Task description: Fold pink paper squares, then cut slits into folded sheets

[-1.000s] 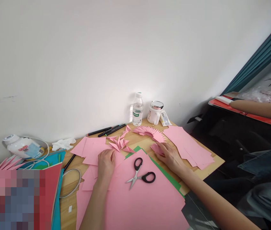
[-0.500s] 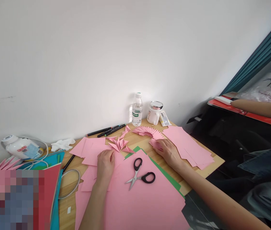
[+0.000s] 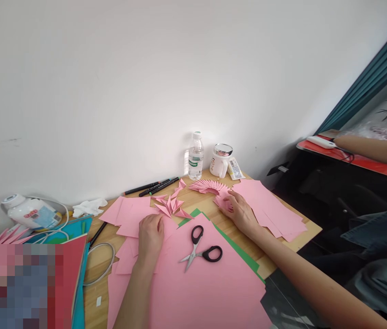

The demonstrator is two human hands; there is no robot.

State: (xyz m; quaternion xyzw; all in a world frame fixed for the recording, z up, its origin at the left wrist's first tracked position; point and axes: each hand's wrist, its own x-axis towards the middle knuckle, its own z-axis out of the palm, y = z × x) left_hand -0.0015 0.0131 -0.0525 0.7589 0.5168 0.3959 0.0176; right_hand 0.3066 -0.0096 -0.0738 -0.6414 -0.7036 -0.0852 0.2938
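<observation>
My left hand (image 3: 150, 235) rests on loose pink paper sheets (image 3: 135, 221), its fingers curled down and together; what lies under the fingertips is hidden. Over the near end of a curved row of folded pink paper pieces (image 3: 209, 185), my right hand (image 3: 243, 215) has thumb and forefinger apart, touching the pieces. Folded pink paper triangles (image 3: 170, 205) lie between the hands. Scissors (image 3: 193, 251) with black handles lie spread on a large stack of pink paper (image 3: 207, 292), with green paper (image 3: 244, 256) under it.
A water bottle (image 3: 196, 157), a lidded white mug (image 3: 219, 162) and a tube (image 3: 236, 169) stand by the wall. Black pens (image 3: 159, 186) lie behind the paper. More pink sheets (image 3: 269, 208) lie at right. Another person's arm (image 3: 374, 151) reaches over a red table (image 3: 368, 167).
My right hand's thumb and forefinger have spread apart at the folded pieces, and the hand has shifted slightly. My left hand stays put. The other person's arm has moved a little right.
</observation>
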